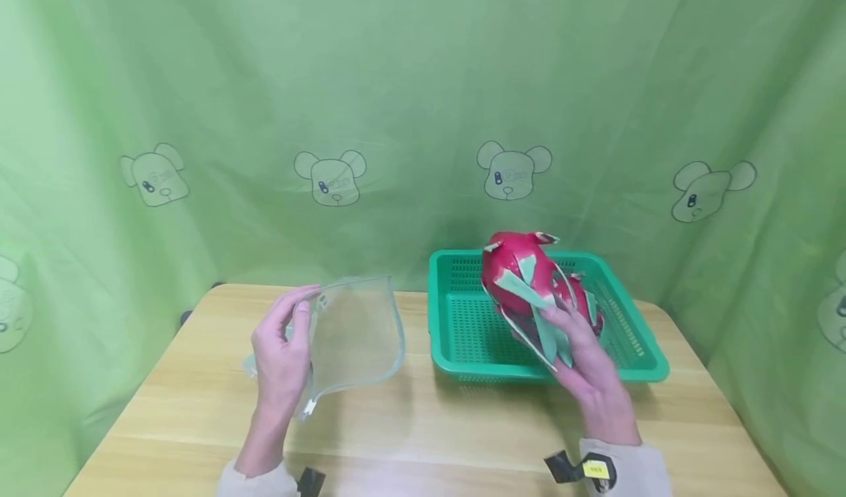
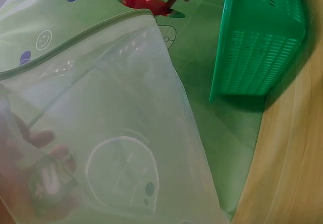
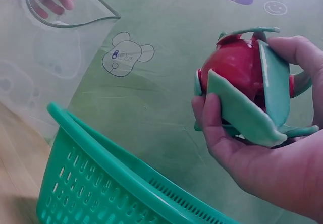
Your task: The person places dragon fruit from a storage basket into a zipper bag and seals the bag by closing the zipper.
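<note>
Dragon fruit (image 1: 518, 269): held in right hand (image 1: 595, 379), right of centre in the head view, raised clear of the green basket (image 1: 489, 371). Fingers and thumb closed round the lower body and the pale green scales; rounded red end exposed, directed toward the top of the frame. Second dragon fruit (image 1: 581, 295): lying in the basket, partly hidden behind the held one.

Clear zip bag (image 1: 357, 335): left of centre in the head view, pinched near the rim between thumb and fingers of left hand (image 1: 280, 350). Mouth parted, visible as a loop at the upper left of the right wrist view. Slider (image 1: 309, 407) at the lower end of the rim in the head view. No fruit visible inside. Contact between bag and worktop (image 1: 410, 445): cannot tell.

Step in hand, by judgement: transfer, with fruit in grasp and bag held ready; insertion not yet done.

Probable next move: carry the fruit leftward across the frame, past the basket's left rim, to the bag mouth. Spread the mouth wide and steady the rim. Align the rounded end with the opening before feeding in.

Caution: projecting scales likely to snag on the rim or drag the thin film inward. Release only after full entry.
</note>
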`<state>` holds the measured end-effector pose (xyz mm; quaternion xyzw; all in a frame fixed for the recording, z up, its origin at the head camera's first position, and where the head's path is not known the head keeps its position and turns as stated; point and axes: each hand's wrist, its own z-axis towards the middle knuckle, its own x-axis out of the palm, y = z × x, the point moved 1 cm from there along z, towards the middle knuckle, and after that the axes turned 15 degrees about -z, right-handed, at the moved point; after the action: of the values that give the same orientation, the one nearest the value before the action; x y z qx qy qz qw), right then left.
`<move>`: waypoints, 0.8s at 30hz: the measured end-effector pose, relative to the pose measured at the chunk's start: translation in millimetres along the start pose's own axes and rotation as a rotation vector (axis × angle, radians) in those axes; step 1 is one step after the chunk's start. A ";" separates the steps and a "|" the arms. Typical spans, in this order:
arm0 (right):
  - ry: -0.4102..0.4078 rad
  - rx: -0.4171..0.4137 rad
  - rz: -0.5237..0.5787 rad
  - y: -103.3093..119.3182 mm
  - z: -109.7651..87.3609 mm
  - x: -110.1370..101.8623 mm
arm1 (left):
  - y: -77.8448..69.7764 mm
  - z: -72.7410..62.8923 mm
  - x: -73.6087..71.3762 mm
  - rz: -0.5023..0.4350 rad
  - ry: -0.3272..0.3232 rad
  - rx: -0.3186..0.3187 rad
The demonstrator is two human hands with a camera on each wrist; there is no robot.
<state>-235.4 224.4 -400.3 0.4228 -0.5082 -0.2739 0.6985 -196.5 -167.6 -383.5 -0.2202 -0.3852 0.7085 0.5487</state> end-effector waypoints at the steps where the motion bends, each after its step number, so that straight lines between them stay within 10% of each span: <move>1: 0.003 -0.006 0.008 0.2 0.2 0.6 | -0.2 0.0 0.3 -0.003 0.000 0.001; 9: 0.028 0.056 0.182 1.3 0.2 2.7 | -0.6 -1.0 2.0 -0.016 0.003 -0.009; 24: 0.089 0.052 -0.010 0.8 -5.0 4.8 | 0.8 -2.5 4.4 0.003 0.014 -0.011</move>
<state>-229.1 222.5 -398.0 0.4551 -0.4814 -0.2451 0.7078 -196.5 -162.8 -385.2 -0.2288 -0.3851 0.7056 0.5491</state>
